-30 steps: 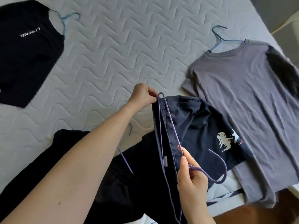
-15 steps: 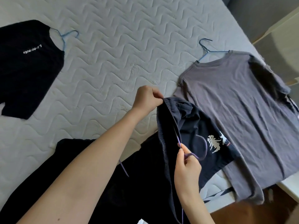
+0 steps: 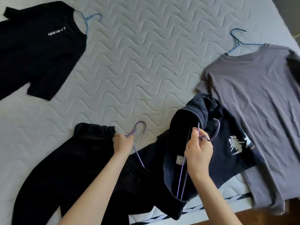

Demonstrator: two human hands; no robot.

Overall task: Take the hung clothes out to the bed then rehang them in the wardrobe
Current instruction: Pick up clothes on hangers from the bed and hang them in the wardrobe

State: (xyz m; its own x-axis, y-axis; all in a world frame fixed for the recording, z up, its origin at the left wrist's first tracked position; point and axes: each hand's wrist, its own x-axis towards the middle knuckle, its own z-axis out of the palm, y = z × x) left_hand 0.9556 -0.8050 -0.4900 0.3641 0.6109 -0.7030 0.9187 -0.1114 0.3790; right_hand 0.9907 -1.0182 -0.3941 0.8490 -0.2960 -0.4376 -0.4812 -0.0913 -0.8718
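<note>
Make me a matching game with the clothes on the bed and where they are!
Things:
1. grey T-shirt
2. black top with white letters
3. navy shorts with a white print
4. black trousers

Places:
A. far left, on a blue hanger
B. by the left hand
C. far right, on a blue hanger
D. by the right hand

Pairs: 1-C, 2-A, 3-D, 4-B

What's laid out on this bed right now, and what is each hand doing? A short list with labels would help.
surface: quilted mattress
top left: black T-shirt on a blue hanger
right: grey T-shirt on a second blue hanger
bottom left: black trousers, flat
centre: navy shorts with a white print
left hand: grips a purple hanger at the trousers' waistband
right hand: holds another purple hanger inside the shorts' waistband
</note>
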